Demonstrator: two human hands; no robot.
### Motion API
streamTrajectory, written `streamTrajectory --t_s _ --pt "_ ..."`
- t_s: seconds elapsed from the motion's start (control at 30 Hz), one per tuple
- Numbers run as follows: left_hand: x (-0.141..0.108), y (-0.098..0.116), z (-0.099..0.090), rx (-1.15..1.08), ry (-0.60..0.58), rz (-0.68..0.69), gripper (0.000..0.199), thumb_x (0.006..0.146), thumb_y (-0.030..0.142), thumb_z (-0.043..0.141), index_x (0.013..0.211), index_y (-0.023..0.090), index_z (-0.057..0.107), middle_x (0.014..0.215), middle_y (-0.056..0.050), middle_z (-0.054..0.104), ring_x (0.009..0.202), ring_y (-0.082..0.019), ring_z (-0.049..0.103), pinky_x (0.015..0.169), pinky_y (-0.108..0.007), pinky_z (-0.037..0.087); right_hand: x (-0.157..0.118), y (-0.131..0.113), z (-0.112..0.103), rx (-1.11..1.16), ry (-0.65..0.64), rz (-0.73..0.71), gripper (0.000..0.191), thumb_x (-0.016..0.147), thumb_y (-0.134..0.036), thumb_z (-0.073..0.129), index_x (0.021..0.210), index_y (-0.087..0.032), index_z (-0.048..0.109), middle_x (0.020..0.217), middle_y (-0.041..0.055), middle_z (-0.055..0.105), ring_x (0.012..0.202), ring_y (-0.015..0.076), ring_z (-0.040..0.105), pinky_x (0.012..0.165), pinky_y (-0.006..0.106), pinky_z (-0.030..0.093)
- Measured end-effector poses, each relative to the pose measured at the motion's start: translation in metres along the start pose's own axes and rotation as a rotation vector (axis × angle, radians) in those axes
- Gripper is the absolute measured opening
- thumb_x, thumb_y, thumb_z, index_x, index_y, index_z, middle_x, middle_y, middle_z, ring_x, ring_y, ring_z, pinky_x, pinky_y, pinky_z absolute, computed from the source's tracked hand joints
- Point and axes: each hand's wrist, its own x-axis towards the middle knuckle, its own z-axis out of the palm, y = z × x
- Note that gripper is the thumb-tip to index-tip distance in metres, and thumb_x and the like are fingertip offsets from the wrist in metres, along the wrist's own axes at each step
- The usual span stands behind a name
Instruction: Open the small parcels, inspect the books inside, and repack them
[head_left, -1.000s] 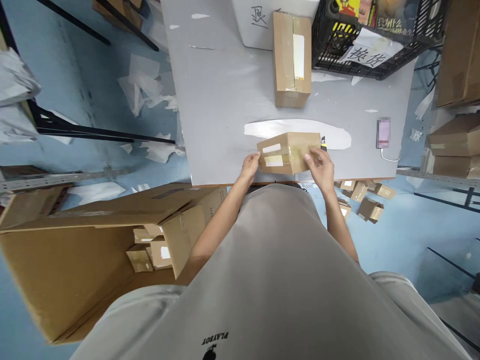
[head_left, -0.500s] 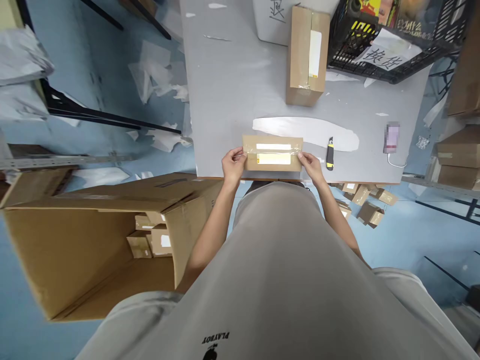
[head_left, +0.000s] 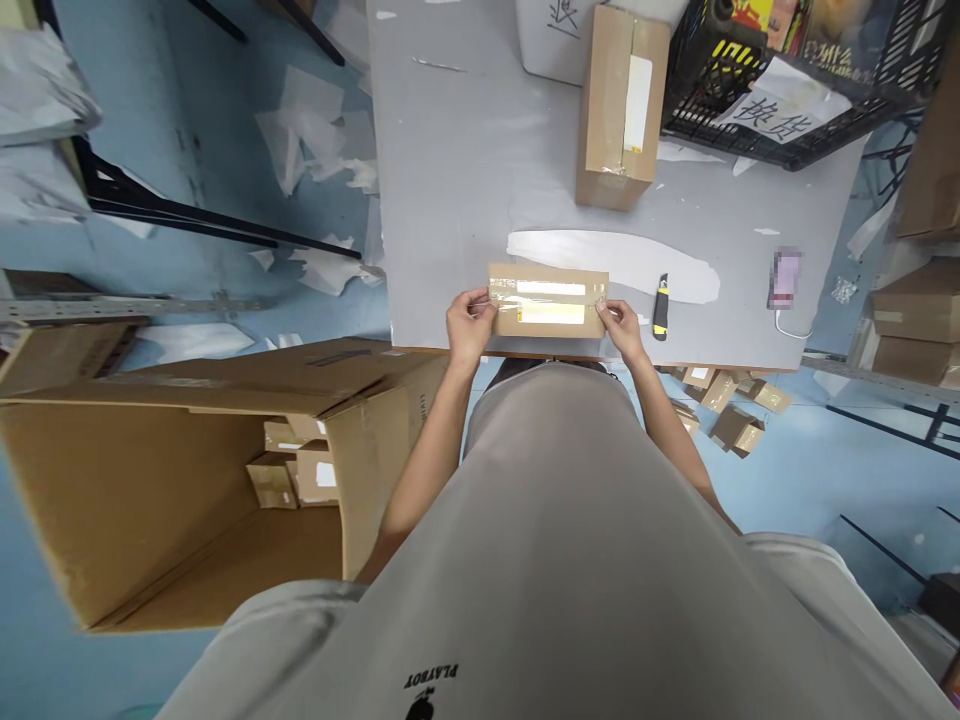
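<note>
A small cardboard box (head_left: 551, 276) with white labels and clear tape lies at the table's near edge, in front of my body. My left hand (head_left: 470, 322) pinches its left end, thumb and fingers together at the corner. At the opposite end, my right hand (head_left: 621, 325) grips the box between thumb and fingers. To the right of that hand lies a yellow and black utility knife (head_left: 661, 308). Behind the box, a long white patch (head_left: 622, 258) stretches over the grey tabletop (head_left: 465, 170).
A taller taped carton (head_left: 621, 110) stands farther back, beside a black plastic crate (head_left: 750, 130) of books with a paper sign. A phone (head_left: 784, 278) on a cable lies at right. On my left, a large open carton (head_left: 187, 540) holds several boxes; more boxes (head_left: 737, 430) lie on the floor.
The view has shifted slightly. Both hands still hold the small box by its ends, and it has hardly moved on the table.
</note>
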Motion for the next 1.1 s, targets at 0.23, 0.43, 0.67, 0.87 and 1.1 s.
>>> streamTrajectory --t_s 0.23,0.43,0.67,0.87,1.1 --pt "-0.031 0.029 0.003 0.077 -0.082 0.183 0.024 0.095 0.025 0.077 0.118 0.021 0.083 0.124 -0.009 0.077 0.099 -0.020 0.077 0.101 -0.035 0.064 -0.001 0.005 -0.024 0.074 0.013 0.070 0.086 0.066 -0.101 0.081 0.105 -0.025 0.073 0.114 0.0091 0.087 0.112 0.0266 0.079 0.105 0.045 0.066" --pt "-0.047 0.054 0.010 0.060 -0.194 0.264 0.023 0.100 0.035 0.079 0.117 0.023 0.088 0.121 -0.008 0.081 0.104 -0.022 0.079 0.103 -0.037 0.065 0.003 0.016 -0.048 0.036 0.072 0.078 0.081 0.072 -0.096 0.079 0.108 -0.023 0.077 0.114 0.0105 0.088 0.118 0.0295 0.079 0.108 0.049 0.066" --pt "-0.019 0.031 0.017 0.015 -0.179 0.030 0.042 0.091 0.031 0.091 0.130 0.020 0.081 0.144 -0.016 0.079 0.122 -0.030 0.079 0.109 -0.044 0.064 -0.002 0.015 -0.072 -0.138 0.316 -0.039 0.076 0.084 -0.088 0.075 0.116 -0.020 0.080 0.129 0.0212 0.084 0.130 0.0374 0.076 0.123 0.063 0.059" --pt "-0.011 0.010 0.027 0.024 -0.235 -0.039 0.057 0.084 0.043 0.097 0.132 0.019 0.078 0.150 -0.019 0.075 0.131 -0.035 0.076 0.114 -0.049 0.063 -0.043 -0.042 -0.052 -0.102 0.182 -0.156 0.075 0.095 -0.086 0.075 0.137 -0.025 0.082 0.150 0.0174 0.079 0.147 0.0380 0.070 0.128 0.058 0.058" --pt "-0.010 0.002 0.043 0.005 -0.192 -0.087 0.089 0.074 0.053 0.107 0.147 0.021 0.068 0.166 -0.025 0.063 0.158 -0.043 0.060 0.128 -0.053 0.053 -0.057 -0.076 -0.011 -0.146 0.051 -0.108 0.094 0.084 -0.094 0.082 0.148 -0.025 0.079 0.164 0.0167 0.071 0.155 0.0424 0.064 0.133 0.062 0.055"
